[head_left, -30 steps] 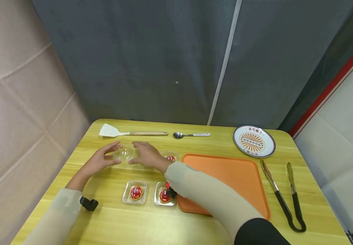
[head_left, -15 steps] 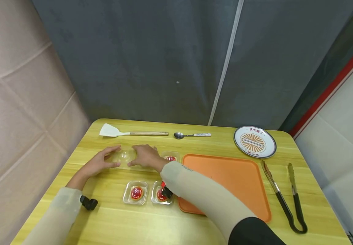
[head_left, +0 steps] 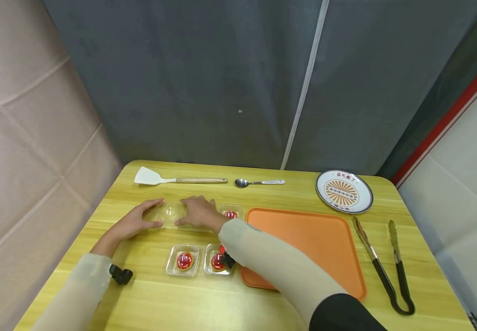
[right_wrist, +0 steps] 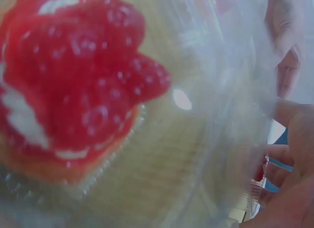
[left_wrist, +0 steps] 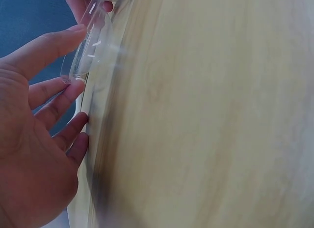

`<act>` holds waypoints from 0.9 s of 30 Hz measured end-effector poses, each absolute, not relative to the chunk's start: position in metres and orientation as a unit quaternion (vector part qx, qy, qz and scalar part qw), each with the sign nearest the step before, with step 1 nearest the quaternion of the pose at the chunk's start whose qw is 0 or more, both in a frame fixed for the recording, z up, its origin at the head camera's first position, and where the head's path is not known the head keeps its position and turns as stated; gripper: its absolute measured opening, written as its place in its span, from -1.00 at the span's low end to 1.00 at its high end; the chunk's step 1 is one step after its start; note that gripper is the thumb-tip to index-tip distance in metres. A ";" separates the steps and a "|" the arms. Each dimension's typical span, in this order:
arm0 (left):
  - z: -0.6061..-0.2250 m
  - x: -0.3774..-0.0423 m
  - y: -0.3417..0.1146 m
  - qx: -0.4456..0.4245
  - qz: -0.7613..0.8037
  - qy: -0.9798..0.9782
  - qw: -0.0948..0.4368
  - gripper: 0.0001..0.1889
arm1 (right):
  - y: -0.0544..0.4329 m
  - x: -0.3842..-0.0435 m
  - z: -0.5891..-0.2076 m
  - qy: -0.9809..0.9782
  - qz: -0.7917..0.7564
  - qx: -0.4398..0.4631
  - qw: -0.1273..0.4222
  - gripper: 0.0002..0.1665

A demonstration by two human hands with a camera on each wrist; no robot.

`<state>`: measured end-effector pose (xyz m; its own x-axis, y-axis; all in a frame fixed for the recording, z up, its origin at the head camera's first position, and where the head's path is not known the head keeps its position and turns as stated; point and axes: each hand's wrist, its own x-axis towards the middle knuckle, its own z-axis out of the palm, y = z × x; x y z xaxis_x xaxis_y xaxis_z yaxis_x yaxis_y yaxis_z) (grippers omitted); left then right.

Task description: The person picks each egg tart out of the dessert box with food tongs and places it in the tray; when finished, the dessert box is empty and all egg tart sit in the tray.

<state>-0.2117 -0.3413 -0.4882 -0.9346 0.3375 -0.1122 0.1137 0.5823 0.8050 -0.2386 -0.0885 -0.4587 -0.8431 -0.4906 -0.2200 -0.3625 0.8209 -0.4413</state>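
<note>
1. Left of centre in the head view, the left hand (head_left: 137, 220) holds the left edge of a clear, domed plastic piece (head_left: 171, 213) in a fairly wide grip, thumb and fingers at its rim.
2. The right hand (head_left: 199, 212) seems to hold the opposite edge in its grip, though the see-through plastic makes the contact hard to read.
3. The domed piece sits between both hands, over the yellow wood-grain bench (head_left: 160, 303).
4. Two square clear plastic boxes (head_left: 173, 253) with red-topped tarts (head_left: 184, 261) stand side by side at lower centre-left; a similar box (head_left: 239, 212) is just right of the right hand.
5. The beige right sleeve (head_left: 280, 257) crosses above a flat orange tray (head_left: 313, 243), right of centre.
6. Along the upper bench: a white spatula with wooden handle (head_left: 180, 180), a metal spoon with white handle (head_left: 265, 182) and a round white plate with orange rays (head_left: 343, 191).
7. Black-handled metal tongs (head_left: 402, 280) lie at lower right.
</note>
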 end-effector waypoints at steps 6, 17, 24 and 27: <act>-0.485 -0.210 -0.339 0.127 0.425 0.887 0.126 -0.08 | -0.083 -0.238 -0.452 0.934 -0.206 -0.242 0.161 -0.04; -0.462 -0.194 -0.330 0.140 0.356 0.919 0.095 -0.02 | -0.060 -0.222 -0.439 0.913 -0.239 -0.299 0.138 -0.01; -0.449 -0.167 -0.314 0.172 0.347 0.920 0.063 0.01 | -0.044 -0.203 -0.441 0.896 -0.275 -0.325 0.123 0.00; -0.446 -0.152 -0.305 0.181 0.344 0.920 0.049 -0.01 | -0.036 -0.192 -0.444 0.889 -0.292 -0.335 0.113 -0.01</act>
<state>-0.1521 -0.3052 -0.4462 -0.9293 0.3678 0.0343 0.3000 0.6973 0.6510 -0.1920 -0.0358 -0.4440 -0.7499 -0.6615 -0.0055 -0.5291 0.6048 -0.5951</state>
